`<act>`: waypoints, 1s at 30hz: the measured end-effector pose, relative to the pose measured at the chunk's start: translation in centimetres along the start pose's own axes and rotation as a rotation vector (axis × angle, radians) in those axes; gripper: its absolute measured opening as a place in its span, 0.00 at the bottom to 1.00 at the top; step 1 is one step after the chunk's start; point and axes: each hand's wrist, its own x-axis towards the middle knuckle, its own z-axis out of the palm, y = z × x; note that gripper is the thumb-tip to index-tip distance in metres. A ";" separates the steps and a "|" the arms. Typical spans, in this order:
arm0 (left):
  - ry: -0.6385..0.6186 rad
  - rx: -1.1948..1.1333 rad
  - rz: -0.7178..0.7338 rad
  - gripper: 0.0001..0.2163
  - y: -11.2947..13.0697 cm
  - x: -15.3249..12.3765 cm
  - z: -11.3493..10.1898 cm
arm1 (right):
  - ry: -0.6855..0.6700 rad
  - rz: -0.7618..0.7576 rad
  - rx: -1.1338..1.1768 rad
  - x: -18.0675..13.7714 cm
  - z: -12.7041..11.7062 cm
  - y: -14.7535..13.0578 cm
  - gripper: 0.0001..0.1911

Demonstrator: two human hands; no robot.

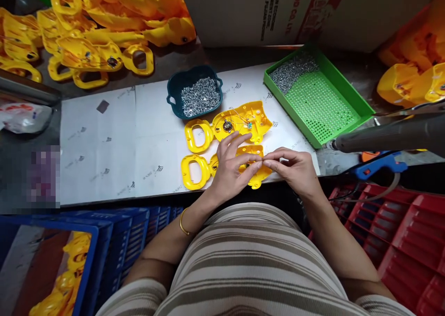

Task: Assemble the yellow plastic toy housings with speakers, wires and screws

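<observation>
Two yellow plastic toy shell halves with ring handles lie side by side on a white sheet. The farther shell half (259, 109) shows a round speaker (227, 126), thin wires and a small green circuit board (249, 125). Over the nearer shell half (185, 173) my left hand (229, 170) partly covers the middle. Its thumb and index finger are closed together at the tips, the other fingers raised apart. My right hand (301, 170) also pinches, its fingertips meeting the left ones above the shell's right end. Whatever sits between the fingertips is too small to make out.
A dark teal basket (176, 108) of small metal screws stands behind the shells. At the right is a green tray (342, 91) with more screws. Yellow shells (121, 37) pile up back left. A blue tool (380, 165), red crates (399, 232) and blue crates (118, 241) flank me.
</observation>
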 end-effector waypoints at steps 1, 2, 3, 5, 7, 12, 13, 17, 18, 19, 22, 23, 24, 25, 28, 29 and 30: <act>-0.002 -0.009 -0.012 0.06 0.0 0.0 0.0 | -0.003 -0.022 -0.009 0.0 -0.1 -0.1 0.08; 0.001 -0.016 -0.025 0.06 0.1 0.0 0.0 | -0.007 -0.044 -0.023 0.0 -0.3 -0.2 0.08; 0.009 -0.019 -0.037 0.06 0.1 -0.1 0.1 | 0.002 -0.062 -0.042 -0.1 -0.5 -0.3 0.09; 0.034 -0.010 -0.054 0.06 0.3 -0.1 0.2 | 0.058 -0.074 -0.084 -0.5 -1.1 -0.1 0.12; 0.055 0.026 -0.067 0.05 0.5 -0.3 0.4 | 0.097 -0.039 -0.119 -1.1 -1.6 0.4 0.15; 0.049 0.126 -0.068 0.06 0.9 -0.7 1.3 | -0.011 0.094 -0.063 -2.6 -1.1 2.2 0.19; 0.051 0.131 -0.065 0.06 0.9 -0.7 1.5 | -0.029 0.114 -0.041 -2.7 -0.8 2.4 0.20; 0.048 0.118 -0.064 0.06 0.9 -0.8 1.7 | -0.095 0.169 0.015 -2.9 -0.2 2.8 0.23; 0.043 0.116 -0.066 0.06 1.0 -0.8 1.7 | -0.102 0.178 0.027 -2.9 -0.2 2.8 0.24; 0.039 0.117 -0.069 0.06 1.0 -0.8 1.7 | -0.104 0.185 0.039 -2.9 -0.3 2.8 0.25; 0.027 0.118 -0.075 0.05 1.0 -0.9 1.7 | -0.098 0.197 0.066 -2.8 -0.5 2.9 0.25; 0.024 0.119 -0.076 0.05 1.0 -1.0 1.7 | -0.094 0.198 0.072 -2.8 -0.5 2.9 0.25; 0.021 0.121 -0.078 0.05 1.0 -1.0 1.7 | -0.091 0.199 0.077 -2.9 -0.5 2.9 0.24; 0.018 0.126 -0.082 0.05 1.0 -1.0 1.7 | -0.090 0.201 0.083 -2.9 -0.5 3.0 0.24; 0.008 0.147 -0.087 0.05 1.0 -0.9 1.8 | -0.095 0.190 0.091 -3.0 -0.4 2.9 0.24; 0.006 0.154 -0.087 0.05 1.0 -0.8 1.8 | -0.098 0.180 0.088 -2.9 -0.3 2.9 0.23; 0.004 0.160 -0.087 0.05 1.0 -0.8 1.8 | -0.101 0.167 0.083 -2.9 -0.3 2.8 0.23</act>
